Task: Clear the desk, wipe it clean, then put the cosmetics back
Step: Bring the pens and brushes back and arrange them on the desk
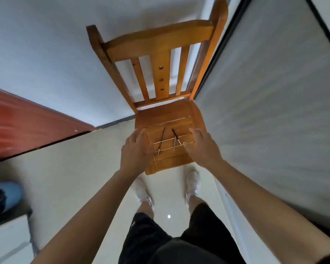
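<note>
Hovering over the slatted orange-brown wooden chair (160,42). Left hand (135,149) is at the seat's left edge, fingers loosely spread, holding nothing. Three cosmetics lie on the seat between the hands: a dark slim pencil (161,141), a pale thin stick (174,143) and a black slim pencil (177,138). Likely parked here to free the worktop, which is out of view. Right hand (200,147) is at the right edge, also spread and empty. Can't tell whether either touches the seat. Sticks cross the slat gaps, so roll risk.

View: one head-worn wide-angle camera.
Facing: forward and steeply down, wooden chair (170,119) at frame centre.
Nearness: close; left hand (135,149) and right hand (202,147) mid-frame.
</note>
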A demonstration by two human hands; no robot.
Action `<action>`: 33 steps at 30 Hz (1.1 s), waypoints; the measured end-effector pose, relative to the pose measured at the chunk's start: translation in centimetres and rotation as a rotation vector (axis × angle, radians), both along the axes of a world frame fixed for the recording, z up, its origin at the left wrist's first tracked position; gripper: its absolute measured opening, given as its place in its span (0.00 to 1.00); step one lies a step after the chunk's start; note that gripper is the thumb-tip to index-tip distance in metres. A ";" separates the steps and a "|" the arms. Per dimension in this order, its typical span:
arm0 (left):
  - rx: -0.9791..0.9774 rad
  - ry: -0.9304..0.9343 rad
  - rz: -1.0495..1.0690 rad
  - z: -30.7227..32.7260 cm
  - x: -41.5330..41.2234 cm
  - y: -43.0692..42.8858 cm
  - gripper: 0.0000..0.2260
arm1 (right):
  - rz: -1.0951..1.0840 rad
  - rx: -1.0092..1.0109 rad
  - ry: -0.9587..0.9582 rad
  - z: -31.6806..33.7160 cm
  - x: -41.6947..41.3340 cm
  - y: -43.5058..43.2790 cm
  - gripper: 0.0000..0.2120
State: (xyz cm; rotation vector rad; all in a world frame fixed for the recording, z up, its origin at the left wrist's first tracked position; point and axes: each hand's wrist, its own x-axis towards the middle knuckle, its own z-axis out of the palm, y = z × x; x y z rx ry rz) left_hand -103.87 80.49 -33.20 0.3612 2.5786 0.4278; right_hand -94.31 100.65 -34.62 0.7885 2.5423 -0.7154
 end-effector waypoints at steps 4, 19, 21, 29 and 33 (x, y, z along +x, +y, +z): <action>0.016 -0.050 0.037 -5.1 0.6 0.3 0.25 | -0.020 -0.011 -0.017 -4.8 0.4 0.3 0.30; 0.025 -0.027 0.196 -29.9 2.6 2.1 0.20 | -0.127 0.121 0.001 -28.8 -1.3 -3.2 0.27; 0.067 -0.013 0.212 -30.5 2.6 2.2 0.15 | -0.125 0.089 0.046 -29.5 -1.4 -3.4 0.18; 0.153 -0.149 0.362 -29.4 1.7 1.2 0.09 | -0.090 -0.070 -0.049 -28.9 -2.7 -2.2 0.13; 0.240 -0.100 0.471 -25.4 1.5 0.3 0.04 | -0.173 -0.159 0.032 -25.5 -2.4 -2.4 0.07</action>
